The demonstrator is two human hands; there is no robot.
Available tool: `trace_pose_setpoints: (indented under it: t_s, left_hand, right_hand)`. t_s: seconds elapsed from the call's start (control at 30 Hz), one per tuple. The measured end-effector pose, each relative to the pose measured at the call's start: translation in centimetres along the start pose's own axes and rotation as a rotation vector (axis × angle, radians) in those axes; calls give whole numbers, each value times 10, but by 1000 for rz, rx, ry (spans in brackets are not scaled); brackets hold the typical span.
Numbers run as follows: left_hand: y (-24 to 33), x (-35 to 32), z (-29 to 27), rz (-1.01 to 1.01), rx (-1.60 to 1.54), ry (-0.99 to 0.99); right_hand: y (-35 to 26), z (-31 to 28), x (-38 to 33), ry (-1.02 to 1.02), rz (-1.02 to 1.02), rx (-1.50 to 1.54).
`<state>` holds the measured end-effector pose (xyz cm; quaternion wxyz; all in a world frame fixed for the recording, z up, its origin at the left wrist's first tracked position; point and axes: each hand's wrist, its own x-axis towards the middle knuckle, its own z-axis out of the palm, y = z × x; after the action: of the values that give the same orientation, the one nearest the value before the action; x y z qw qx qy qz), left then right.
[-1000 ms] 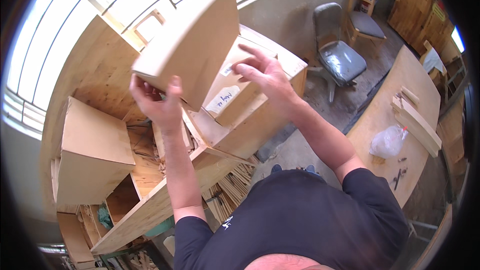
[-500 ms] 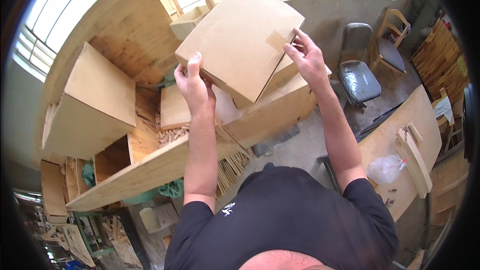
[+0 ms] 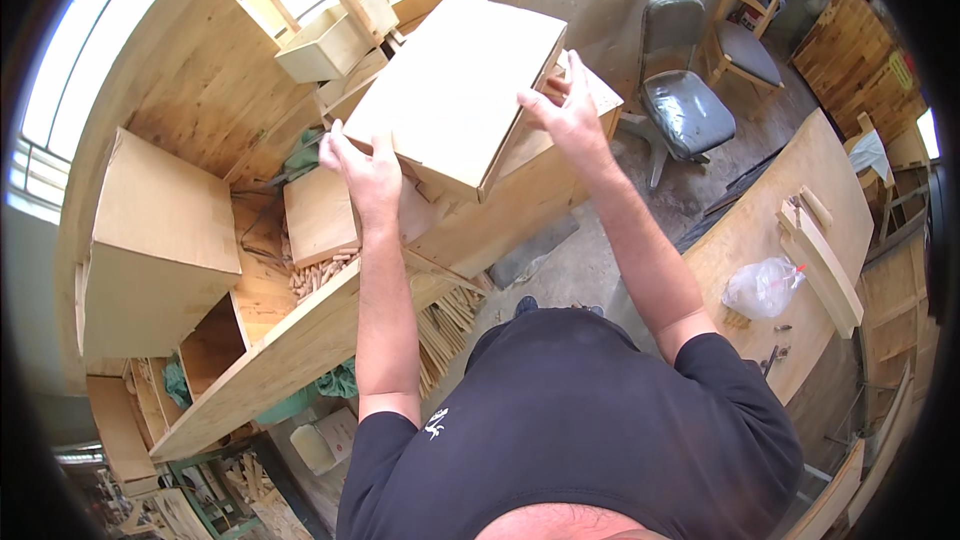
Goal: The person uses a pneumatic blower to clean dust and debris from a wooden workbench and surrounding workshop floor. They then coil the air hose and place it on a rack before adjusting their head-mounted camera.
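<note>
A closed cardboard box (image 3: 455, 90) is held above the wooden workbench, its broad face bright with glare. My left hand (image 3: 368, 175) grips its near left corner, thumb along the edge, the other fingers partly hidden at its side. At the right edge, my right hand (image 3: 572, 120) holds the box with thumb and fingers bent around the side; the fingertips are partly hidden. Under and beyond the box lies the workbench (image 3: 500, 225), with a flat wooden board (image 3: 318, 215) and a pile of short wooden sticks (image 3: 322, 278) left of my left forearm.
A large cardboard box (image 3: 165, 230) stands on the bench at left. Wooden drawer-like boxes (image 3: 335, 40) sit by the window. A black chair (image 3: 688, 110) and a wooden chair (image 3: 745, 40) stand back right. On the right table (image 3: 740, 250) lie a plastic bag (image 3: 763, 287) and curved wood pieces (image 3: 822, 265).
My view has shifted right. The box has tilted in my hands, so its face looks brighter and its near side edge shows more. Both hands stay on it.
</note>
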<state>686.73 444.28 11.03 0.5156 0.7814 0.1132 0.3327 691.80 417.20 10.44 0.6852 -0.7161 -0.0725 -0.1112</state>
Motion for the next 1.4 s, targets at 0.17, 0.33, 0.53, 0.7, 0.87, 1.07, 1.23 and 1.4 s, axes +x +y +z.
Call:
trace_pose_setpoints:
  t_s: [0.17, 0.33, 0.53, 0.7, 0.87, 1.07, 1.23, 1.4]
  left_hand:
    - [68, -8, -4, 613, 469, -99]
    - [108, -20, 25, 475, 549, -627]
    - [125, -4, 45, 499, 886, -764]
    - [134, 4, 51, 655, 999, -845]
    - [149, 16, 54, 801, 912, -859]
    - [159, 23, 48, 681, 947, -967]
    - [158, 31, 43, 619, 957, -922]
    - [144, 72, 15, 561, 836, -923]
  right_hand:
    - [-18, 5, -23, -36, 277, 170]
    - [-18, 2, -25, -161, 442, 416]
    - [-15, -4, -19, -186, 435, 528]
    - [-22, -6, -21, -163, 457, 489]
    - [-25, -6, -21, -151, 442, 505]
    - [-33, 8, -9, -160, 402, 451]
    - [-32, 15, -10, -134, 481, 448]
    - [-25, 16, -12, -157, 495, 465]
